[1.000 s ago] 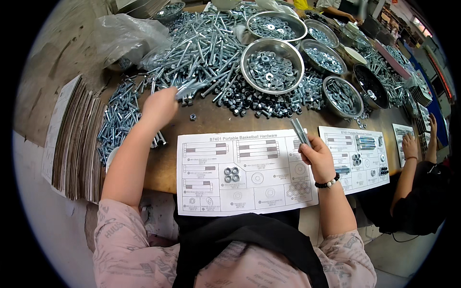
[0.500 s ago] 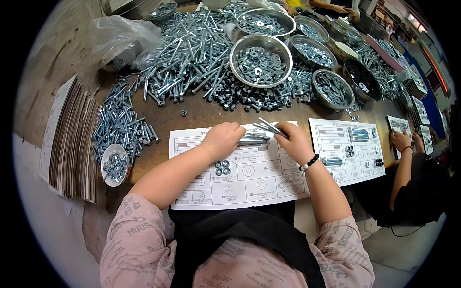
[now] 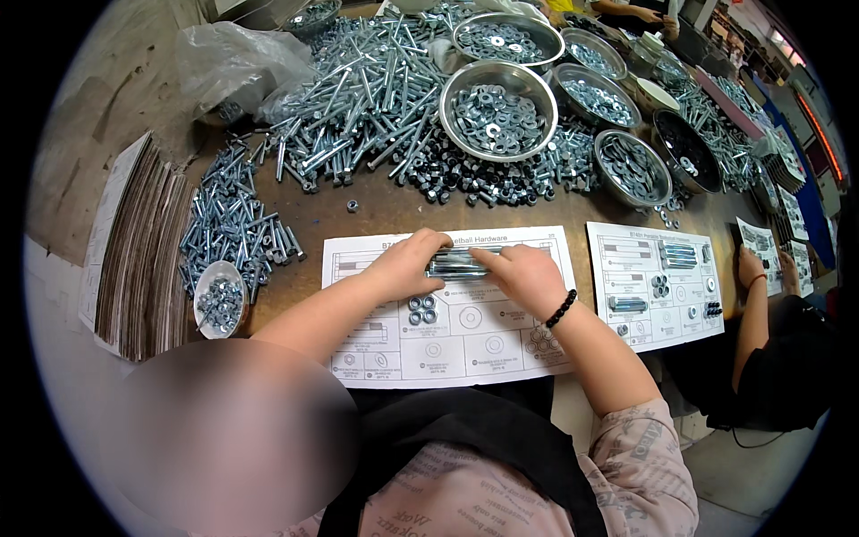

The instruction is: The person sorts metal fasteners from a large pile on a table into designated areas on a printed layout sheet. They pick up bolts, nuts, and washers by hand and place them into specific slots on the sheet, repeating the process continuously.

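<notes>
Evenly and brightly lit from overhead, with only soft, short shadows under the left hand (image 3: 404,265) and right hand (image 3: 526,276). Sharp at the grip and across the printed sheet (image 3: 465,336) beneath. Specular glints off the bolt pile (image 3: 367,98) and steel bowl (image 3: 497,115) beyond the grip. Strongly bent toward the black circular rim. Smeared into a blurred patch (image 3: 237,434) below-left of the grip.
</notes>
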The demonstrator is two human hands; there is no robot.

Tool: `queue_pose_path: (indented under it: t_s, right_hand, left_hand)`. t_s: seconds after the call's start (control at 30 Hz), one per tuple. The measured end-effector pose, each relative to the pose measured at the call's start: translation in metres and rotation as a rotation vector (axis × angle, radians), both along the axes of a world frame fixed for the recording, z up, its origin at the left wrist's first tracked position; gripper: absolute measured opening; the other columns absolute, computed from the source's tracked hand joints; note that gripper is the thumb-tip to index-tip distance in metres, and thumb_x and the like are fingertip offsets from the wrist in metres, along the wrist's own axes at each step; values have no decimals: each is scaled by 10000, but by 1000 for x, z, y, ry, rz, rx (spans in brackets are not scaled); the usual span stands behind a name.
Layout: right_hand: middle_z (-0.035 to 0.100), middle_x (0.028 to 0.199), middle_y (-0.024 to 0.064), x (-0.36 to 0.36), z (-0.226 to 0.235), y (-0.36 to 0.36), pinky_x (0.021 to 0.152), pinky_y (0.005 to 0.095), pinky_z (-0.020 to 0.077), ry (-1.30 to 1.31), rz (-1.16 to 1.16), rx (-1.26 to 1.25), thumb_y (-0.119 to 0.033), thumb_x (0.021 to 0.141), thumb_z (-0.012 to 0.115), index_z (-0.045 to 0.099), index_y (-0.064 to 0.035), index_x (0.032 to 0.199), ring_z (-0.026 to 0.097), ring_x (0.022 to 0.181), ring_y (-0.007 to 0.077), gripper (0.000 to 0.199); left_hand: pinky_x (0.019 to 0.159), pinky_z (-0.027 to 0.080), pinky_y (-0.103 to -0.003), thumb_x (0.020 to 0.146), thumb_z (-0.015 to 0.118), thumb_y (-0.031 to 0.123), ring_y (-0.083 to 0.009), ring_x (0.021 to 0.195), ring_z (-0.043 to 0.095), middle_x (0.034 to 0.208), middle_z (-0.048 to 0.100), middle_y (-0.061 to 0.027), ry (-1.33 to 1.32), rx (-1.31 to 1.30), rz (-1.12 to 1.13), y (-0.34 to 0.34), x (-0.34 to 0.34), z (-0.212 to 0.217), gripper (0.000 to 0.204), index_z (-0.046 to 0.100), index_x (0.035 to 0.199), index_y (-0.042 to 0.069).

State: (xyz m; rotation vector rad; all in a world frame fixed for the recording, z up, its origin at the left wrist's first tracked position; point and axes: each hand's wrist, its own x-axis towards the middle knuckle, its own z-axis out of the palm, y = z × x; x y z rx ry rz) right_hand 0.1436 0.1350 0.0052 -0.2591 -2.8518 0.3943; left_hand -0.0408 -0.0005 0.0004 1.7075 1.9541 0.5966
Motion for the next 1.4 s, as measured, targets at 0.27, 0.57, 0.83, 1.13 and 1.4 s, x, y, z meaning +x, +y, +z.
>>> queue_pose_path:
  t_s: [0.27, 0.57, 0.83, 1.13, 1.4]
  right_hand:
    - [558, 827, 50, -4, -18, 5, 693, 343, 451, 83, 163, 107, -168, 741, 606, 624, -199, 995, 540, 799, 232, 256]
    - [364, 1354, 129, -3, -30, -1, 1064, 381, 200, 615, -423, -1514, -404, 958, 286, 395, 3, 1281, 294, 1283, 257, 530]
    - [275, 1403, 161, -12, -36, -8, 1087, 382, 139, 650, -334, -1641, -437, 955, 247, 297, 35, 1327, 211, 1321, 277, 603]
    - [556, 925, 107, -1, -31, 105, 660, 301, 481, 338, -550, -402, -99, 769, 624, 598, 1, 930, 578, 731, 203, 191]
    - [555, 960, 105, -14, -34, 124, 757, 364, 460, 95, -341, -78, -138, 698, 681, 620, -102, 914, 552, 891, 298, 227]
  left_hand:
    - [876, 434, -360, 639, 714, 162, -303, 1037, 509, 1135, 476, -159, 9, 17, 13, 2, 3, -1, 647, 439, 1211, 40]
    - [777, 481, -381, 671, 697, 305, -298, 895, 576, 1069, 472, -129, 182, -156, 124, 12, 27, 8, 595, 482, 1178, 80]
    - [734, 490, -382, 681, 682, 369, -287, 833, 589, 1035, 475, -115, 246, -159, 147, 18, 38, 11, 578, 508, 1173, 120]
    - [748, 482, -385, 693, 671, 381, -293, 856, 585, 1054, 483, -116, 237, -189, 166, 20, 36, 16, 586, 500, 1185, 113]
    - [817, 444, -378, 768, 618, 228, -292, 947, 549, 1032, 537, -101, 146, 147, 171, 59, -10, 8, 378, 547, 1099, 59]
